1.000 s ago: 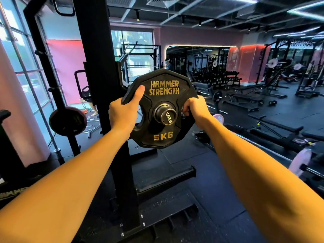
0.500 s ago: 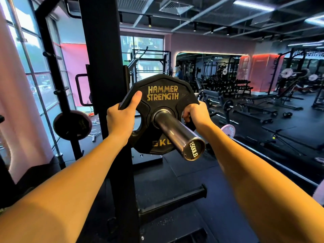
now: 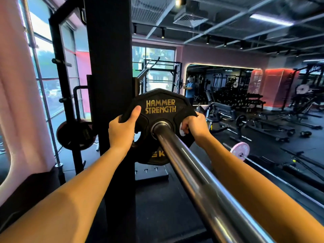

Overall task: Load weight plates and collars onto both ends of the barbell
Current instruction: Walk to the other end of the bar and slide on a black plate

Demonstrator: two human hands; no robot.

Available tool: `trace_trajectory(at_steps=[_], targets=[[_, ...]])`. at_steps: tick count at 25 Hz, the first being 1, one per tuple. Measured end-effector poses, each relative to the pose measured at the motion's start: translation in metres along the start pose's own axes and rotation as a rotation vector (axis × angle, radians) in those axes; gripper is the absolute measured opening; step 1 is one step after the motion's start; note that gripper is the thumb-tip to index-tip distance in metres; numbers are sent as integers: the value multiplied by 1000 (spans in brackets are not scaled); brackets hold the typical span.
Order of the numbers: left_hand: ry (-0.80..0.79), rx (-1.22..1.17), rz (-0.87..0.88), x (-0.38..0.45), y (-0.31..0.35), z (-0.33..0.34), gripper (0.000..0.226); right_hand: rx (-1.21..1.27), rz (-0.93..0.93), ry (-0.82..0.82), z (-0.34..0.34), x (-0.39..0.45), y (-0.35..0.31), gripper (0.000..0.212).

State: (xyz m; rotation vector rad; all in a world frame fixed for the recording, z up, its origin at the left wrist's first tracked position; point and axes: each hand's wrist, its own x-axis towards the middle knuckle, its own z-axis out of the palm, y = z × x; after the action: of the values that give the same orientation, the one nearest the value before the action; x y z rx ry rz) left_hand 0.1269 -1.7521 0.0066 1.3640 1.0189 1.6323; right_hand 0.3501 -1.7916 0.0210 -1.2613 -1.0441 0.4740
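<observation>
Barbell sleeve [image 3: 201, 181] runs from the lower right of the head view up through the centre hole of the black plate [image 3: 160, 118], which sits just right of the black rack upright [image 3: 110, 85]. Left hand [image 3: 122, 132] grips the plate's left rim, thumb on its face. Right hand [image 3: 196, 126] curls into what looks like a grip slot on the side away from the upright.

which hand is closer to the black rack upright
Left. The left hand grips the plate's left edge, right in front of the black rack upright. The right hand has its grip on the plate's opposite edge, across the barbell sleeve.
</observation>
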Motion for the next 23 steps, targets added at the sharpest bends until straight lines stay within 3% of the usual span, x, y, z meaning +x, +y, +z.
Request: trace_trajectory(at_steps=[6,13,19,21,23], targets=[[-11,6,23,48,-20,10,53,1,-6,-14,24,50,22,6],[-42,74,-6,36,-7,5,61,16,29,-79,19,47,17,7],[-208,368,-296,17,41,-15,82,-83,190,-189,3,27,8,11],[-177,499,-283,5,52,-23,80,-210,180,-238,-8,18,3,17],[-177,569,-234,-5,57,-36,71,-290,124,-251,-19,7,-4,36]])
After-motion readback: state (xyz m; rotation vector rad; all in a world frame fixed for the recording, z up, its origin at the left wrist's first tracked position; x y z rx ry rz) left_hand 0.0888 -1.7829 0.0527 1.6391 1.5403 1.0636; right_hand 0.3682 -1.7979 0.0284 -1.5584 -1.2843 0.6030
